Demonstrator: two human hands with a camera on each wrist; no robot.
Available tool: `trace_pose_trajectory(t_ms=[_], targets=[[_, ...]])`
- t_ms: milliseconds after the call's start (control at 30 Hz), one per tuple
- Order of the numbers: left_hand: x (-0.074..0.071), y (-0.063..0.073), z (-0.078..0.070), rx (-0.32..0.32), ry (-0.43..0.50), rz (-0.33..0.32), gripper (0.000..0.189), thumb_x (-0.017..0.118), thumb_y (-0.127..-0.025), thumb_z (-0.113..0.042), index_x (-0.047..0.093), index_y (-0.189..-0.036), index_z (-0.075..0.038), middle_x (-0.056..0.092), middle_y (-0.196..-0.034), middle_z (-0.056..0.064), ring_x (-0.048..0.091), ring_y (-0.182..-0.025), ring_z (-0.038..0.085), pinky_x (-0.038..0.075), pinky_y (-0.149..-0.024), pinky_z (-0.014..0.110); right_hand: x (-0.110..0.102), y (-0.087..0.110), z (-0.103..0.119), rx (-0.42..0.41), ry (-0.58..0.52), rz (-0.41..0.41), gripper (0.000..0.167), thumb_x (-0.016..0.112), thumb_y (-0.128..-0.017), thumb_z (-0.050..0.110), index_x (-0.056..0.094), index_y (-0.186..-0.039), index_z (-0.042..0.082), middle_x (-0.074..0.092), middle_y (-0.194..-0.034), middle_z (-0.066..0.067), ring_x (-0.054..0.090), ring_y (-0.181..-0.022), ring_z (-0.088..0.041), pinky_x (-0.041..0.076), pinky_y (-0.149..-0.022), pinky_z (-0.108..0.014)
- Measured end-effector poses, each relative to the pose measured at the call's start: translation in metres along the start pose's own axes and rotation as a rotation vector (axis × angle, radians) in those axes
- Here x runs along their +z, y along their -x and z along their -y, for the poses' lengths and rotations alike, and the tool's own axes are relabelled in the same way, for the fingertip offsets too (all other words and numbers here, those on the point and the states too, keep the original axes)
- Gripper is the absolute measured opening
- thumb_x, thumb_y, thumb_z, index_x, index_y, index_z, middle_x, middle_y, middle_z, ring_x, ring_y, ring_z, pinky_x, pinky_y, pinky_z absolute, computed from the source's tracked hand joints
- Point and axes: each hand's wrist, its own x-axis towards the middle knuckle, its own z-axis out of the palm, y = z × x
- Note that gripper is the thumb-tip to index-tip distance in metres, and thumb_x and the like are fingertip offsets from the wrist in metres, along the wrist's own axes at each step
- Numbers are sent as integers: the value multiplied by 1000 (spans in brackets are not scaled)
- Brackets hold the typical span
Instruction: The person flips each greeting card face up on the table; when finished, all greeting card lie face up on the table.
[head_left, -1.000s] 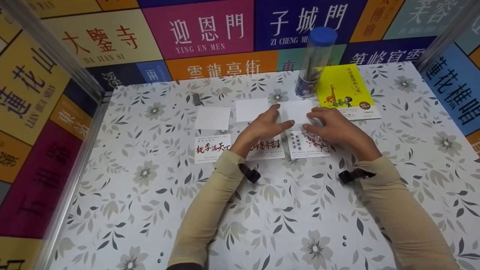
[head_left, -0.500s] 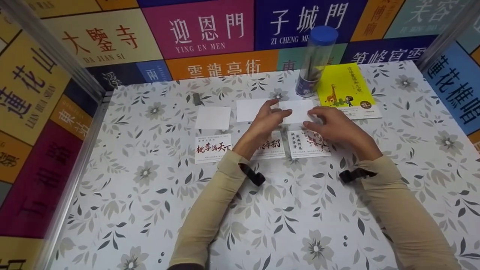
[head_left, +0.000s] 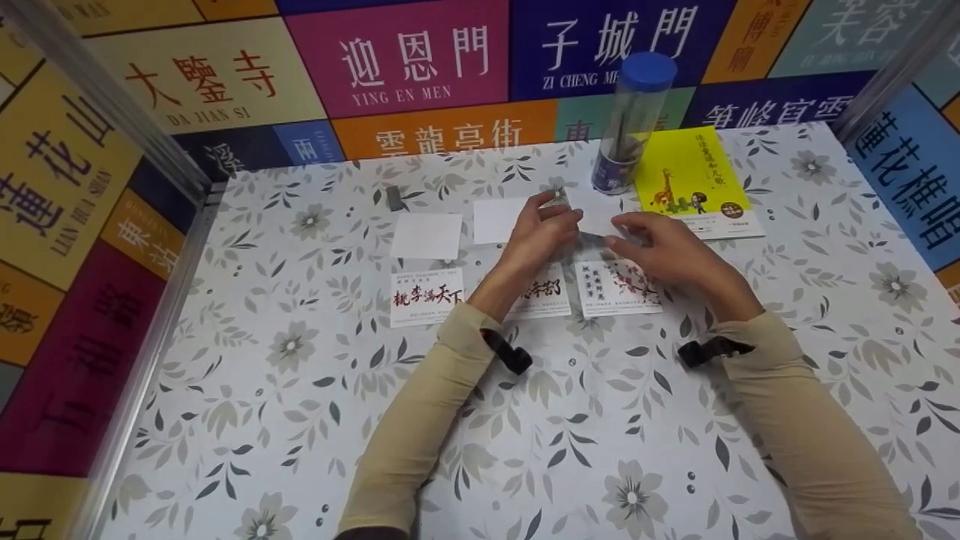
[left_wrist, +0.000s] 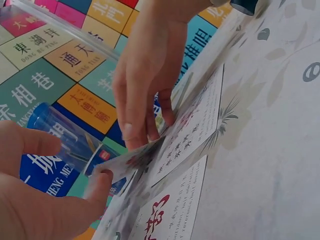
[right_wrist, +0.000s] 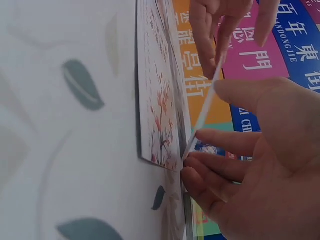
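Between the two hands a small card (head_left: 594, 211) is tilted up off the table, its white side towards the head camera. The left hand (head_left: 534, 234) pinches its left end; the thumb lies on the printed underside in the left wrist view. At the opposite end the right hand (head_left: 671, 247) holds the card by its edges with thumb and fingers, and the right wrist view shows the card (right_wrist: 202, 117) nearly edge-on. Nearer the person lie printed cards with red lettering, one at left (head_left: 426, 298), one in the middle (head_left: 546, 291) partly behind the left hand, one at right (head_left: 616, 291).
Two blank white cards lie beyond, one at left (head_left: 426, 236) and one (head_left: 495, 220) partly behind the left hand. A blue-capped clear tube (head_left: 621, 146) stands by a yellow book (head_left: 686, 172). A small grey block (head_left: 394, 198) lies at back left. Lettered panels (head_left: 420, 60) enclose the table.
The left hand's fingers have closed on the left end of the white card, which has gone from lying flat to tilted up. The right hand has stayed nearly in place.
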Motion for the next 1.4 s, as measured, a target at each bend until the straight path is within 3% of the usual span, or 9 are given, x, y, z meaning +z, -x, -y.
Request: trace_pose_trajectory(t_ms=[200,367,567,733,800,900,1033,1167,1400], targets=[[6,0,1,17,-12,118,60,59,-112,-38,47,-162,-6,57,-159,18,66,-138,35,51,-120,43,6,-2,3,-104,-101,-106,64,50,-110,61,62,-153,15,58,-157,-10,58,-140,-32,46,-119,-56],[6,0,4,83,-193,232,52,47,-116,-44,58,-158,-13,55,-164,3,56,-150,30,46,-125,40,7,-1,7,-89,-166,-189,69,40,-109,70,63,-147,16,69,-130,-12,63,-110,-32,53,-90,-34],[4,-2,8,59,-414,199,54,45,-114,-54,67,-149,-20,60,-160,-6,52,-152,12,42,-124,28,3,3,13,-80,-261,-272,57,47,-111,60,56,-156,27,73,-127,-10,68,-100,-29,56,-80,-25],[-1,-4,10,37,-344,202,56,45,-115,-52,70,-144,-10,72,-140,8,69,-129,32,51,-117,41,-2,4,13,-130,-327,-355,46,58,-111,28,56,-157,23,73,-125,-13,76,-93,-22,63,-77,-21],[-2,-5,10,49,-302,196,56,46,-115,-49,70,-141,-6,73,-130,13,72,-120,39,52,-113,45,-3,3,11,-121,-334,-349,49,60,-109,20,55,-157,22,72,-126,-14,78,-96,-23,64,-78,-21],[-4,-5,10,60,-280,167,55,48,-115,-46,67,-143,-3,74,-130,16,71,-121,37,51,-116,44,-3,2,7,-58,-269,-314,51,62,-108,19,54,-158,21,70,-131,-14,76,-106,-24,63,-85,-24],[-4,-5,9,54,-337,112,52,54,-114,-41,63,-150,-5,70,-144,10,65,-135,25,46,-121,36,-1,1,4,-12,-90,-264,46,65,-108,26,61,-152,14,67,-140,-17,67,-121,-32,57,-103,-42],[-5,-5,9,27,-398,71,54,60,-111,-38,59,-154,-6,64,-152,8,60,-140,20,49,-118,35,1,1,4,11,28,-220,48,65,-108,36,64,-149,10,62,-149,-21,59,-128,-39,48,-110,-59],[-5,-5,7,5,-447,55,56,61,-111,-41,57,-155,-7,62,-152,9,60,-137,20,50,-117,37,2,1,5,75,81,-95,55,60,-110,47,62,-151,11,59,-156,-19,55,-143,-40,41,-122,-64]])
